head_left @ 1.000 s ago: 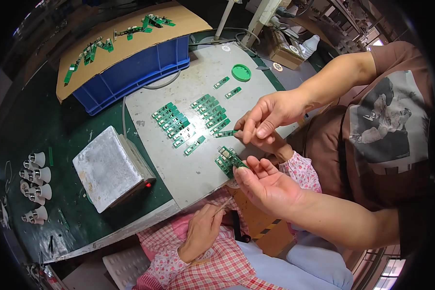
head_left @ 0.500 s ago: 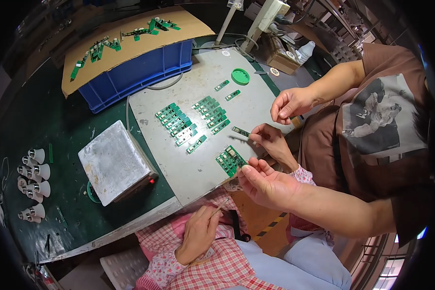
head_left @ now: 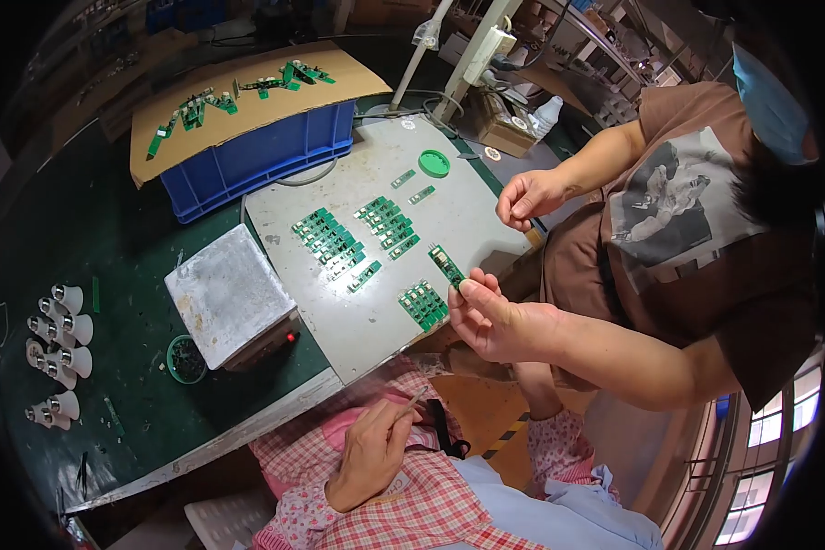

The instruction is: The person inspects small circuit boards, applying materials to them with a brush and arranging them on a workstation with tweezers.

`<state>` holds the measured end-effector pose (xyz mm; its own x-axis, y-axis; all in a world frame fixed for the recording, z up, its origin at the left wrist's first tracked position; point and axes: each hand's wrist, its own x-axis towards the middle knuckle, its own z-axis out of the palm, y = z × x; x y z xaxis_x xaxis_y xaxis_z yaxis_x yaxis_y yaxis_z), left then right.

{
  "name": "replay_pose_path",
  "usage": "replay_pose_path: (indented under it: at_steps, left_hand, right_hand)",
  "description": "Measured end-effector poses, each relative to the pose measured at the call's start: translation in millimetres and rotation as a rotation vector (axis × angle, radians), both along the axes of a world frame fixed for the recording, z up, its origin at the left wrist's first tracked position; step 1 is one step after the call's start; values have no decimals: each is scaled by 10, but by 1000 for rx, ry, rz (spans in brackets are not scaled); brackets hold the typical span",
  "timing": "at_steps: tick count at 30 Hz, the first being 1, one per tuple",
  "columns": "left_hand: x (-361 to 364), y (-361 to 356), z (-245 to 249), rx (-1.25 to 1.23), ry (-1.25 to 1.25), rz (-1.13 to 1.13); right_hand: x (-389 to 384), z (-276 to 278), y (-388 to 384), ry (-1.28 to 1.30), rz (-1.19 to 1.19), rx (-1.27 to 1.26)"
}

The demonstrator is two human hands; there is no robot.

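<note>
My left hand (head_left: 373, 451) rests on my checked apron, its fingers closed round a thin, pale stick-like tool (head_left: 419, 398). My right forearm (head_left: 539, 392), in a floral sleeve, passes behind a co-worker's arm. That arm hides most of my right hand, so I cannot tell what it holds. Above it, the co-worker's hand (head_left: 497, 321) pinches a small green circuit board (head_left: 445, 265) over the table. A block of circuit boards (head_left: 423, 305) lies near the table's front edge, just left of that hand. Their other hand (head_left: 530, 199) hovers farther back, fingers curled.
Two rows of circuit boards (head_left: 328, 240) lie on the grey board. Left of them stands a metal-topped block (head_left: 231, 295) beside a green cup (head_left: 187, 359). White bulb bases (head_left: 75, 332) stand far left. Cardboard with more boards covers a blue crate (head_left: 261, 151); a green lid (head_left: 434, 164) lies behind.
My right hand has drawn back from over the table, behind the co-worker's arm. The co-worker's board has moved up, away from the block of boards. My left hand stays put.
</note>
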<state>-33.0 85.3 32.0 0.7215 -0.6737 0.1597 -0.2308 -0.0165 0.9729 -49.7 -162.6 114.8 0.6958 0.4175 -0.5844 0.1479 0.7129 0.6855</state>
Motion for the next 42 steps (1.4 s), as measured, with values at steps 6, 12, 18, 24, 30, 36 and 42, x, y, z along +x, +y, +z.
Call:
replay_pose_path:
  at_steps: [6,12,18,24,30,36,42]
  left_hand:
    - [21,262,192,-44,-12,113]
    - [12,651,307,-162,135,394]
    - [60,912,347,-178,38,533]
    - [263,1098,333,-156,145,772]
    - [414,1242,245,-229,177,844]
    - [240,903,627,-32,45,685]
    - [153,896,407,-61,32,584]
  right_hand:
    - [-963,-856,269,32,872,-2256]
    - [-544,-108,859,-493,759,-2024]
    - [201,291,1043,-805,596,-2345]
    - [646,442,1235,-854,552,-2647]
    - [503,346,1442,-1188,621,-2490]
    - [175,91,1340,-1143,365,-2507]
    - [-110,21,1144,-817,519,-2427]
